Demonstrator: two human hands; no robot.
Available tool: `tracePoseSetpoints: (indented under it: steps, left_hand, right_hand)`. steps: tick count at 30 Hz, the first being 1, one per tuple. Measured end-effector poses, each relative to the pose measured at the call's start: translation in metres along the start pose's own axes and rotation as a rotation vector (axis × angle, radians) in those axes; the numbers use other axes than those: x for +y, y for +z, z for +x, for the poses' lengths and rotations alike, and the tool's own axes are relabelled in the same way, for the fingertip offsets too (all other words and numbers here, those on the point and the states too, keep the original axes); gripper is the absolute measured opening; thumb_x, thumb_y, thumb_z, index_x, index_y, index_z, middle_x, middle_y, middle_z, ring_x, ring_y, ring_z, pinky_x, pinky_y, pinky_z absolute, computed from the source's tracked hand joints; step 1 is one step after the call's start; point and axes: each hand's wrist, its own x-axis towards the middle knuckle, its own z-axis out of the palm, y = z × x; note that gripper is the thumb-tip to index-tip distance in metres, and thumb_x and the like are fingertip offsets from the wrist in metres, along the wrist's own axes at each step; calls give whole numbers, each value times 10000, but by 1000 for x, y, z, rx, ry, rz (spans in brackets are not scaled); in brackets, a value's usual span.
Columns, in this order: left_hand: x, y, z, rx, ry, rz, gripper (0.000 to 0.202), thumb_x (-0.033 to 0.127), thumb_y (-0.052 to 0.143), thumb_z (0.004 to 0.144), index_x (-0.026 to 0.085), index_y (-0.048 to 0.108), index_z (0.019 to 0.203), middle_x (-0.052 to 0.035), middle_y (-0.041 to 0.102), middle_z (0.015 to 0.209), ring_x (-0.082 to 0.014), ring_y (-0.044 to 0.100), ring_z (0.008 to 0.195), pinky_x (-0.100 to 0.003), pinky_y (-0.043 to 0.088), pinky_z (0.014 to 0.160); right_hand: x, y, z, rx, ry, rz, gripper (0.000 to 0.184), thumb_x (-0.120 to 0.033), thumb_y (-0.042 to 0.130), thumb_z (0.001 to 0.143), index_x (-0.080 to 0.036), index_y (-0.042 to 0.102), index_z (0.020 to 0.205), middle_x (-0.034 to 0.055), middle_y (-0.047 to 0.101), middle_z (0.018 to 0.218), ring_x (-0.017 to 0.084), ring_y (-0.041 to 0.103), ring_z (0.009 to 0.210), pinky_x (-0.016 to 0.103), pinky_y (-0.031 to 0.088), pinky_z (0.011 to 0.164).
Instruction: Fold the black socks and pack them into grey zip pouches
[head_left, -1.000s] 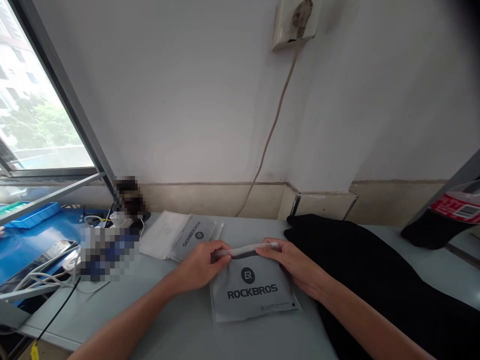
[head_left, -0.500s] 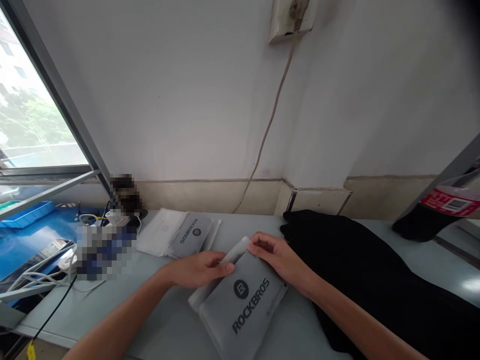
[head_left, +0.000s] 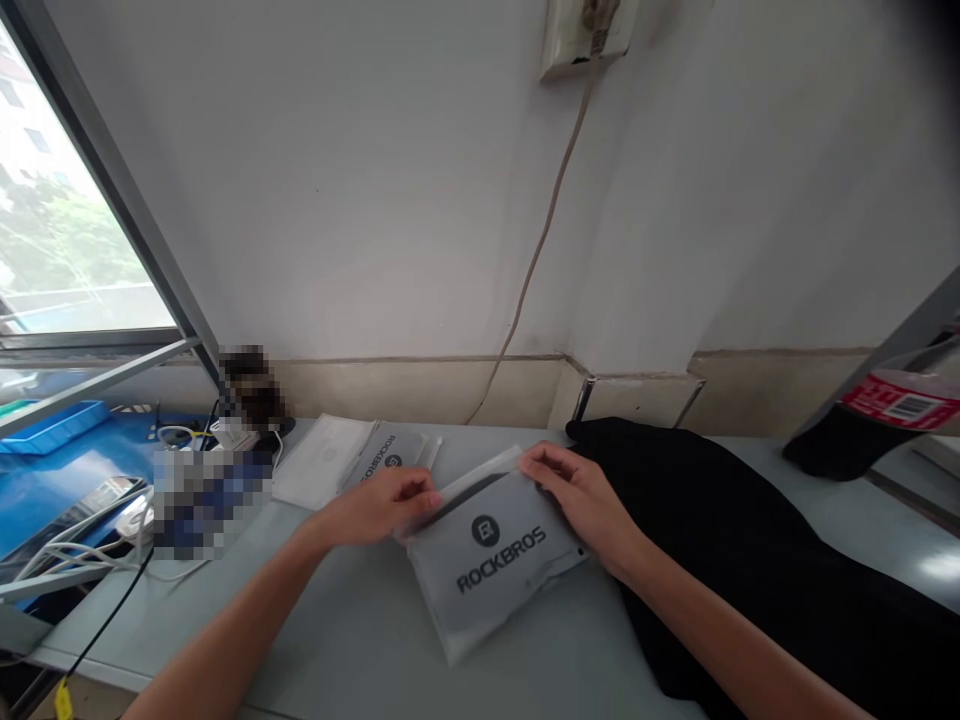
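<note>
A frosted plastic pouch (head_left: 495,625) printed "ROCKBROS" with a round logo is held up at a tilt over the grey table. Something dark shows through along its upper edge. My left hand (head_left: 394,505) pinches the pouch's upper left corner between thumb and fingers. At the upper right corner, my right hand (head_left: 581,495) grips the same edge, thumb in front. Just behind my left hand lies a stack of similar pouches (head_left: 322,462), partly hidden by that hand. To the right of my right hand spreads a black cloth garment (head_left: 697,530).
A bottle of dark drink (head_left: 870,425) leans at the right. White cables (head_left: 82,555), a blue tray (head_left: 56,428) and blurred-out items are at the left beside a metal frame. A cord (head_left: 551,215) hangs from the wall socket (head_left: 585,40) to the table's back edge.
Both hands have moved slightly up and apart along the pouch's edge. The pouch has turned so its print lies closer to level, and its lower end has risen into view.
</note>
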Motion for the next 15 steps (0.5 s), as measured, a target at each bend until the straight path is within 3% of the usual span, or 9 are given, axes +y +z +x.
tracePoseSetpoints:
  steps: [3,6,8,10,13,15]
  left_hand:
    - [-3,-13,2,104,-15,-124,452,630,515,957,198,523,825,-2,609,759,-139,606,634,-258,478,582]
    - [-9,-14,10,400,16,-258,423,612,534,952,204,504,849,-11,651,796,-127,614,605,-266,516,576]
    - [-11,-9,12,488,-20,-353,437,638,547,936,209,483,882,-15,664,795,-129,615,573,-273,523,549]
    - [-10,0,11,331,-104,-433,477,671,570,917,201,509,975,-52,705,856,-158,664,609,-302,554,569]
    - [-2,19,7,-4,-160,-564,587,696,590,907,188,541,1199,-146,732,1089,-232,745,792,-385,611,692]
    - [5,31,8,-2,-79,-687,587,667,589,929,188,554,1266,-176,695,1235,-262,742,960,-416,617,813]
  right_hand:
    - [-2,-8,3,156,-27,33,329,-539,669,882,-232,618,776,-25,497,735,159,429,683,278,355,613]
    - [1,-9,3,312,-44,46,351,-580,630,897,-248,590,794,-15,500,747,175,439,688,285,381,613]
    - [6,-8,3,431,-28,71,366,-620,597,899,-264,564,822,-3,522,763,196,476,709,296,423,617]
    - [10,-6,3,482,6,134,372,-646,572,901,-280,529,846,8,552,790,216,529,739,315,479,631]
    - [9,5,-2,422,36,288,383,-650,604,887,-288,488,840,9,569,819,220,582,773,339,542,674]
    - [4,17,-10,339,4,358,395,-637,664,864,-286,485,842,2,571,835,215,599,803,347,566,728]
